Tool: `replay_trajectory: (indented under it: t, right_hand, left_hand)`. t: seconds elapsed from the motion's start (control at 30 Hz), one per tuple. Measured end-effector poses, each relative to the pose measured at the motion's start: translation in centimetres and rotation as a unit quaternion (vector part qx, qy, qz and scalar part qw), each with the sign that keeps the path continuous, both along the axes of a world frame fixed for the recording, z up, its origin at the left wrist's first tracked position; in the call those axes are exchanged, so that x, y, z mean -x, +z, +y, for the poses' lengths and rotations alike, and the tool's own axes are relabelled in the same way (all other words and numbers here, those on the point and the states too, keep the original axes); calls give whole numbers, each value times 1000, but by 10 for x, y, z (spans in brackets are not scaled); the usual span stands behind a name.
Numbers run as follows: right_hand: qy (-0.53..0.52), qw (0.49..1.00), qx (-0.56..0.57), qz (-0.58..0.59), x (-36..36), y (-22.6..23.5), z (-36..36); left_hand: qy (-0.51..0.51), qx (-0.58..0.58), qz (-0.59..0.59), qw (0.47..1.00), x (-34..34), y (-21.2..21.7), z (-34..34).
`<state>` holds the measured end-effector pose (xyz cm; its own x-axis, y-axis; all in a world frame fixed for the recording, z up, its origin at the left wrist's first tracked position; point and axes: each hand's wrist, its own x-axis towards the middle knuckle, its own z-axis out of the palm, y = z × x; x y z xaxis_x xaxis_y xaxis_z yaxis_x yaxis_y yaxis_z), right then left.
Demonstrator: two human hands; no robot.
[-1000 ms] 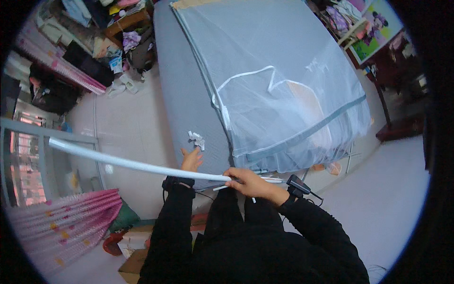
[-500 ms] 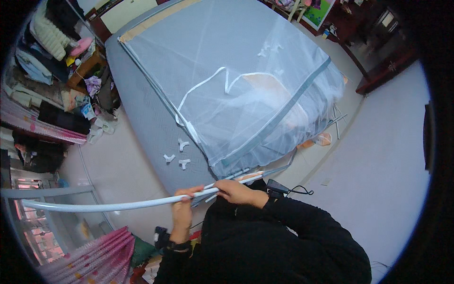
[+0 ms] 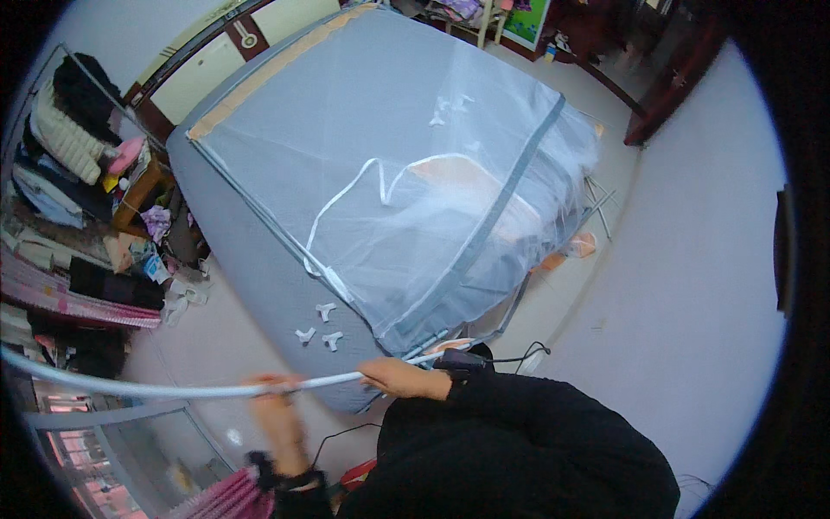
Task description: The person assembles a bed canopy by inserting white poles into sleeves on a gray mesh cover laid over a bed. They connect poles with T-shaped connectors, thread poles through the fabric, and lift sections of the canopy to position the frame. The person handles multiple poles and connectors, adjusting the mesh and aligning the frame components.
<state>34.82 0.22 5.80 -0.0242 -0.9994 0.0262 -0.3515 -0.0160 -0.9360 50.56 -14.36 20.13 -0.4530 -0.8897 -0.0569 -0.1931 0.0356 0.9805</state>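
Note:
A long, slightly curved white pole [image 3: 190,392] runs from the left edge across to the near corner of the bed. My right hand [image 3: 399,379] is closed around it beside that corner. Farther left along the same pole is my left hand [image 3: 278,413], blurred by motion, its fingers wrapped over the top. White mosquito netting [image 3: 363,112] with grey edging and a loose white strip lies spread over the bed [image 3: 233,216]. Several small white three-way connectors [image 3: 331,341] rest on the grey cover just beyond my hands.
Thin metal poles [image 3: 598,208] lean by the bed's right side, near an orange item [image 3: 581,246] on the floor. Hanging clothes [image 3: 69,130] and a cluttered small table [image 3: 143,195] stand at the left. A glass-panelled frame [image 3: 156,445] and a pink curtain [image 3: 229,495] are near left.
Both hands have moved left, and my left hand has slid farther from my right along the pole. The pole now reaches past the left edge of view. The view has shifted too.

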Motion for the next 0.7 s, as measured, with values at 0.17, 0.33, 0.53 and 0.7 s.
replay_trajectory:
  t: [0.17, 0.33, 0.53, 0.7]
  right_hand:
    - [16, 992, 14, -127, 2, 16, -4]
    - [-12, 997, -53, -56, -3, -27, 29]
    - [-125, 991, 47, -12, 7, -28, 29]
    - [-143, 984, 111, 1, 43, 10, 25]
  left_hand:
    - [-32, -87, 156, 983, 12, -20, -8]
    - [27, 170, 295, 940, -68, 127, -138]
    - [204, 318, -40, 925, -34, 91, -106]
    - [-20, -35, 307, 951, 62, 17, -29]
